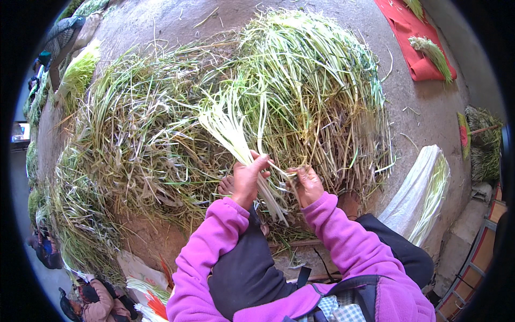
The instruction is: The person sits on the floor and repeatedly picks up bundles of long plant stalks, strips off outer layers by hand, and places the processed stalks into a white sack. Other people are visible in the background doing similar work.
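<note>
My left hand (247,179) grips a bundle of pale, peeled stalks (227,133), their leafy green ends fanning away from me and their white ends hanging below my wrist. One separate stalk (260,116) rises beside the bundle at my left thumb. Its lower part slants across to my right hand (309,186), whose fingers pinch brownish, withered sheath material (295,174) there. Just beyond both hands lies a big heap of long green stalks (310,68) with brown, dry lower ends (342,141). Both palms are mostly hidden.
Loose stripped leaves (132,137) pile up at the left. A white sheet wrapped around pale stalks (418,193) lies at right. Another bunch (432,56) rests on red cloth (410,36). Other people (102,300) sit or bend along the left rim. My bare foot (227,185) touches the litter.
</note>
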`<state>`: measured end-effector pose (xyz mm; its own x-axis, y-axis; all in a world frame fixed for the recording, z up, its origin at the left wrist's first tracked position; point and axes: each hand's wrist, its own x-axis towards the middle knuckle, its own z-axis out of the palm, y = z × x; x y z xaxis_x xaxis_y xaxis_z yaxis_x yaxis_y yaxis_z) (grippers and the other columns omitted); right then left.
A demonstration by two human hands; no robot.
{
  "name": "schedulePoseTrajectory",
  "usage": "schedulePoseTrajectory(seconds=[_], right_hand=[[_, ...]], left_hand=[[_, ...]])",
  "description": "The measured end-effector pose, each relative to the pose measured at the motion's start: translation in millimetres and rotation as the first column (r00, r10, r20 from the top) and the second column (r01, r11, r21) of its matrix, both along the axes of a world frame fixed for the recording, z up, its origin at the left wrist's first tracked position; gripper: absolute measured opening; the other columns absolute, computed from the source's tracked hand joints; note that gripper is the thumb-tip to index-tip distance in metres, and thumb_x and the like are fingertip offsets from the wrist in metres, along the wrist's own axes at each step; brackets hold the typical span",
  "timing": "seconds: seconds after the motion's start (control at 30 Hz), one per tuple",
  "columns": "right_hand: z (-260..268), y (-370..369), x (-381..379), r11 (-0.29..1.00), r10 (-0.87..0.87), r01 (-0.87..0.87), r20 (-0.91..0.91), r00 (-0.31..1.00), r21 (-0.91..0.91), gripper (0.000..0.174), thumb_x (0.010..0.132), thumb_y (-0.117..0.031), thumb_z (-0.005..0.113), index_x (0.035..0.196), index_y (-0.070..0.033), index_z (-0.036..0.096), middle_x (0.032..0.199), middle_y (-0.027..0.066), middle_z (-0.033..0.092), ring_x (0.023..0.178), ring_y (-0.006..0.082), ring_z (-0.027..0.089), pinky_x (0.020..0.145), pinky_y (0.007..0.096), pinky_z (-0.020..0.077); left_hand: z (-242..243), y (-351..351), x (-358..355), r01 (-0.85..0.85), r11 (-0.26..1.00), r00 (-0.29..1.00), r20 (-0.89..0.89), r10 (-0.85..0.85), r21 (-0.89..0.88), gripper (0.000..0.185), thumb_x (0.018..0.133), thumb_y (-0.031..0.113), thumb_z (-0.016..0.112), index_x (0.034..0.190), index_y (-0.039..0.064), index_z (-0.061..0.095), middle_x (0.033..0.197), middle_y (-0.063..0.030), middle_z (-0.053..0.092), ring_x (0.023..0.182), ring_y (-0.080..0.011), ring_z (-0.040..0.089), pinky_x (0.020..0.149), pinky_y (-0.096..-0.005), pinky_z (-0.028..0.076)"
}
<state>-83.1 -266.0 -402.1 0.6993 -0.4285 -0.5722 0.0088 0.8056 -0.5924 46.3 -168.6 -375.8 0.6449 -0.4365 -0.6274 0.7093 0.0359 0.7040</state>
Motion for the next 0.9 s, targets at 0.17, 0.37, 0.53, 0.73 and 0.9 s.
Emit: schedulePoseTrajectory(seconds=[0.17, 0.37, 0.53, 0.73, 0.9], right_hand=[[3, -15, -17, 0.986, -0.095, 0.076, 0.128, 0.987, 0.148, 0.010, 0.087, -0.019, 0.048, 0.088, -0.009, 0.047, 0.076, 0.0038, 0.054, 0.074, 0.0158, 0.054, 0.077, 0.0358, 0.0460], [-3, -55, -37, 0.975, -0.141, 0.116, 0.125, 0.982, 0.191, 0.014, 0.086, -0.021, 0.049, 0.084, -0.007, 0.047, 0.063, 0.0026, 0.049, 0.065, 0.0168, 0.050, 0.070, 0.0389, 0.0469], [-3, -93, -54, 0.977, -0.073, 0.033, 0.181, 0.981, 0.212, 0.012, 0.086, -0.019, 0.049, 0.082, -0.008, 0.047, 0.055, -0.0002, 0.042, 0.049, 0.0126, 0.046, 0.060, 0.0360, 0.0483], [3, -146, -90, 0.977, -0.056, 0.031, 0.113, 0.992, 0.210, 0.019, 0.090, -0.026, 0.041, 0.092, -0.009, 0.048, 0.055, -0.0033, 0.040, 0.034, 0.0053, 0.035, 0.040, 0.0236, 0.0428], [19, -122, -65, 0.188, 0.029, -0.890, -0.904, 0.427, -0.415, 0.054, 0.084, -0.051, 0.040, 0.108, -0.003, 0.050, 0.086, 0.0149, 0.058, 0.073, 0.0252, 0.059, 0.069, 0.0345, 0.0481]], left_hand=[[-7, 8, 16, -0.137, 0.985, 0.990, -0.032, 0.134, -0.108, 0.015, 0.077, 0.006, 0.060, 0.084, 0.008, 0.047, 0.078, -0.0059, 0.058, 0.072, -0.0167, 0.060, 0.050, -0.0230, 0.046], [-8, 14, 34, -0.274, 0.951, 0.961, -0.064, 0.268, -0.139, 0.014, 0.077, 0.003, 0.060, 0.083, 0.008, 0.049, 0.075, -0.0073, 0.059, 0.069, -0.0178, 0.060, 0.048, -0.0243, 0.044], [-12, 19, 45, -0.333, 0.937, 0.943, -0.042, 0.330, -0.109, 0.015, 0.077, 0.002, 0.060, 0.084, 0.007, 0.048, 0.075, -0.0083, 0.058, 0.066, -0.0175, 0.059, 0.048, -0.0238, 0.044], [-27, 46, 71, -0.408, 0.903, 0.913, -0.055, 0.404, -0.135, 0.017, 0.077, 0.002, 0.060, 0.084, 0.008, 0.047, 0.078, -0.0075, 0.058, 0.068, -0.0158, 0.058, 0.049, -0.0214, 0.044], [-18, 37, 59, -0.296, 0.951, 0.955, -0.030, 0.295, -0.089, 0.015, 0.077, 0.007, 0.062, 0.086, 0.011, 0.051, 0.080, -0.0046, 0.060, 0.069, -0.0150, 0.059, 0.050, -0.0215, 0.043]])
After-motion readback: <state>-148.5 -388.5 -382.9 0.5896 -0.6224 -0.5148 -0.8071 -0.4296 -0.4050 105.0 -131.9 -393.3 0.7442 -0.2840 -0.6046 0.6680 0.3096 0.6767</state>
